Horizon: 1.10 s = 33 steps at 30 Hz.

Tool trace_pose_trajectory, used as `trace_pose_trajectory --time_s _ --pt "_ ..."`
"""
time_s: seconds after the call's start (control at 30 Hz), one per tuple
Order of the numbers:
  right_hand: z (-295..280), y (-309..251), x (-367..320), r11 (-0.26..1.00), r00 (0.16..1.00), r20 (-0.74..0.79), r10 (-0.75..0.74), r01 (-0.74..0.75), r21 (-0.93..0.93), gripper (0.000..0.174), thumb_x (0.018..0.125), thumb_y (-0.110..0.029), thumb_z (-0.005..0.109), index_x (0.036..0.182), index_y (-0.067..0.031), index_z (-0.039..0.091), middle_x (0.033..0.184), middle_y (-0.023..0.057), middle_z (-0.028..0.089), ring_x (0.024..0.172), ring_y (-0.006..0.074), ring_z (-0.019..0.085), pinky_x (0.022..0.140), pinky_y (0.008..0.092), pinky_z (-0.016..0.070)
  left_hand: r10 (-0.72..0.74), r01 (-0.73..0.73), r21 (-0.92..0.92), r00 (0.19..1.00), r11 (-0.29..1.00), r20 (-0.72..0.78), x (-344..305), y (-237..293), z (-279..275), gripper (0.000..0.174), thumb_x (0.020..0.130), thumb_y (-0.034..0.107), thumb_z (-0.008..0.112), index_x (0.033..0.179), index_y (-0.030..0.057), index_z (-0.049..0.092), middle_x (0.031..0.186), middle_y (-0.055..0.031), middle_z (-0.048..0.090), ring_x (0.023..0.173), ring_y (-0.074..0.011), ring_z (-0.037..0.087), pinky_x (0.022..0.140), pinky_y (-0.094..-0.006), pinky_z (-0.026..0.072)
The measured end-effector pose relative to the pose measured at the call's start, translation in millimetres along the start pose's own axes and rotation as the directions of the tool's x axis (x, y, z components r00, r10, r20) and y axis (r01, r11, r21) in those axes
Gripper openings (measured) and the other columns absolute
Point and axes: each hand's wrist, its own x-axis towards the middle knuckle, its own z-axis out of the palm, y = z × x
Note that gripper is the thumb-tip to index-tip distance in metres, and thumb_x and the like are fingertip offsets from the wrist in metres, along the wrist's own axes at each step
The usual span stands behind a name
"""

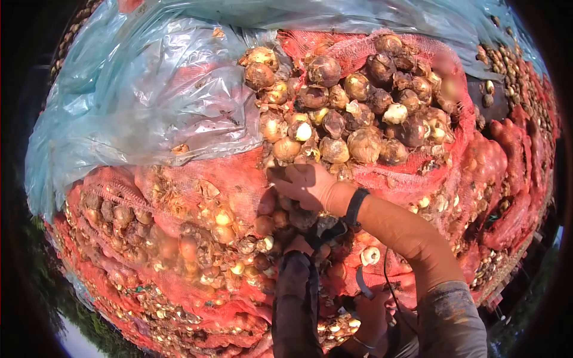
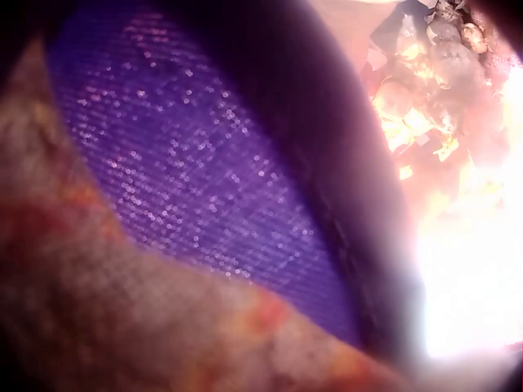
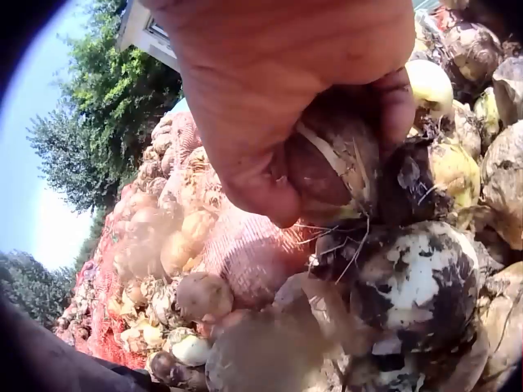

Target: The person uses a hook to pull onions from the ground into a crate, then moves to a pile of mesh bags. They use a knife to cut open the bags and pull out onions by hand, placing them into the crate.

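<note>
My right hand [image 1: 307, 182] reaches over the red mesh at the front edge of the onion pile. In the right wrist view its thumb and fingers grip a brown onion [image 3: 331, 175], whose thin dry roots hang down. A dark, blotchy onion [image 3: 417, 282] with peeling skin lies just below it. My left hand [image 1: 299, 244] shows only as a small patch beyond the dark sleeve [image 1: 295, 298], low among shaded onions; its fingers are hidden. The left wrist view is mostly filled by blurred purple fabric [image 2: 196, 155].
Loose onions [image 1: 364, 143] heap in an opened red mesh bag [image 1: 459, 89]. Pale blue plastic sheeting [image 1: 143, 101] covers the back and left. Filled mesh bags [image 1: 504, 155] stand at the right. A cut onion [image 1: 370, 256] lies near the right forearm.
</note>
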Motion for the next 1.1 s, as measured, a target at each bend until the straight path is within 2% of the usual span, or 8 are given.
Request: trace_pose_trajectory --time_s 0.1,0.17,0.37,0.57,0.8,0.93,0.97,1.1 --pt "-38 -2 -36 0.929 0.961 0.09 0.26 -0.274 0.248 0.053 0.067 -0.02 0.075 0.116 -0.0109 0.059 0.102 0.0134 0.065 0.093 0.0328 0.065 0.078 0.0414 0.0533 -0.013 -0.003 0.121 0.992 0.993 0.124 4 -5 -13 0.013 0.087 0.012 0.059 0.098 0.0068 0.065 0.082 -0.0046 0.068 0.066 -0.0133 0.062 0.053 -0.0292 0.0487" --pt "-83 -1 -70 0.492 0.785 0.345 0.514 -0.599 0.632 0.058 0.069 -0.012 0.072 0.124 -0.0092 0.056 0.113 0.0122 0.063 0.105 0.0299 0.063 0.083 0.0391 0.0531 -0.036 0.021 0.179 0.996 0.984 0.076 0 -3 -10 0.016 0.085 0.009 0.06 0.1 0.0054 0.064 0.084 -0.0058 0.069 0.065 -0.0131 0.062 0.05 -0.0273 0.0475" --pt "-117 -9 -243 -0.536 0.736 0.28 0.616 0.131 0.834 0.074 0.069 -0.002 0.07 0.138 -0.0046 0.043 0.123 0.0149 0.059 0.111 0.0304 0.063 0.09 0.0434 0.0554 0.011 -0.017 0.221 0.999 0.975 0.032 6 -21 -10 0.016 0.087 0.008 0.061 0.103 0.0091 0.059 0.071 -0.0063 0.062 0.048 -0.0124 0.053 0.042 -0.0244 0.0386" --pt "-128 -101 -430 -0.267 0.205 0.212 0.955 0.296 0.917 0.062 0.072 -0.013 0.077 0.128 -0.0078 0.051 0.115 0.0109 0.064 0.105 0.028 0.064 0.089 0.0431 0.055 0.043 -0.066 0.455 0.997 0.888 0.061 -6 -33 -9 0.026 0.086 0.009 0.063 0.111 0.0091 0.057 0.081 -0.0047 0.064 0.062 -0.0157 0.065 0.047 -0.0277 0.0466" --pt "-57 -378 -763 -0.263 -0.71 -0.051 0.702 -0.325 0.908 0.037 0.083 -0.021 0.065 0.117 -0.0089 0.056 0.097 0.0023 0.059 0.084 0.0153 0.058 0.072 0.0302 0.0506 0.016 -0.072 0.655 0.996 0.752 0.09 -5 -60 -4 0.036 0.083 0.009 0.065 0.117 0.0051 0.052 0.094 -0.0108 0.064 0.075 -0.0211 0.067 0.057 -0.032 0.0512" --pt "97 -586 -1017 -0.661 -0.795 -0.061 0.604 -0.542 0.518 0.038 0.087 -0.022 0.066 0.122 -0.0087 0.06 0.081 0.0033 0.064 0.079 0.0274 0.064 0.07 0.0376 0.0541 0.012 -0.036 0.698 0.999 0.715 0.039 6 -72 -4 0.041 0.079 0.005 0.069 0.116 0.0045 0.052 0.091 -0.0106 0.064 0.069 -0.0213 0.067 0.054 -0.0321 0.0511" --pt "14 -536 -894 -0.875 -0.863 -0.177 0.474 -0.484 0.014 0.043 0.085 -0.019 0.068 0.124 -0.0053 0.06 0.097 0.0132 0.068 0.094 0.0369 0.064 0.082 0.0432 0.0528 0.022 -0.048 0.705 0.999 0.708 0.045 9 -74 -3 0.041 0.079 0.005 0.069 0.116 0.0045 0.052 0.091 -0.0106 0.064 0.069 -0.0213 0.067 0.054 -0.0321 0.0511" --pt "-1 -442 -808 -0.772 -0.797 -0.128 0.59 -0.604 0.198 0.051 0.078 -0.018 0.065 0.126 -0.0026 0.057 0.124 0.024 0.055 0.118 0.043 0.051 0.103 0.0462 0.0401 0.096 -0.113 0.699 0.993 0.706 0.064 24 -81 -10 0.041 0.079 0.004 0.068 0.116 0.0044 0.052 0.084 -0.0085 0.063 0.064 -0.0216 0.066 0.052 -0.0329 0.0509"
